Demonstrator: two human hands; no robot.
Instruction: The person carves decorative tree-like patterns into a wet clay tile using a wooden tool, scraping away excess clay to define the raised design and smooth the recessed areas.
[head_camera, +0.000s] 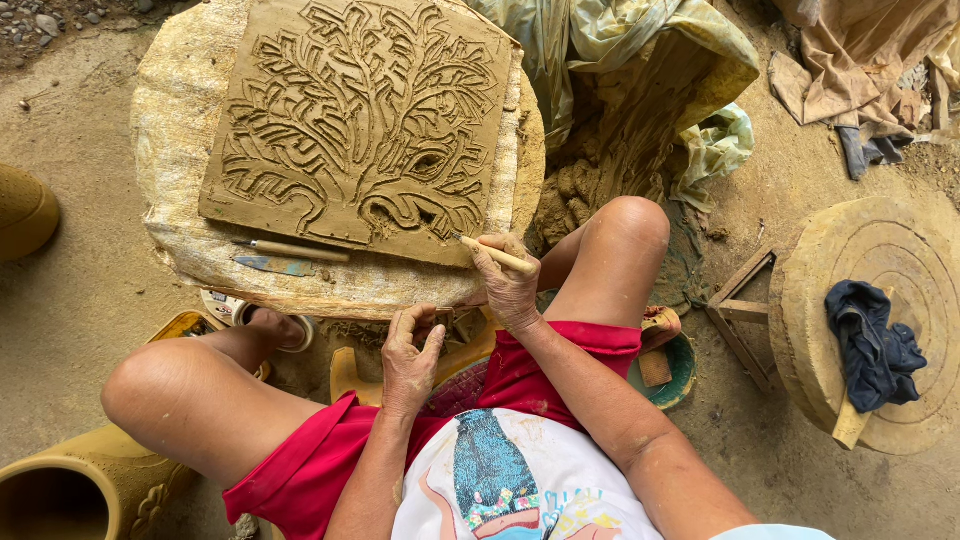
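I am resting my left hand at the near edge of the round table, fingers curled loosely and holding nothing, steadying me. My right hand is pinching a wooden stick, its tip touching the clay slab's lower edge beyond the fingertips. Left of them, two carving tools are lying within reach.

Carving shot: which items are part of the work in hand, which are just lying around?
In use:
right hand
wooden stick tool
clay tree slab
round work stand
left hand, at the stand's edge

Lying about:
two spare tools
blue rag on round board
clay pot
plastic sheet
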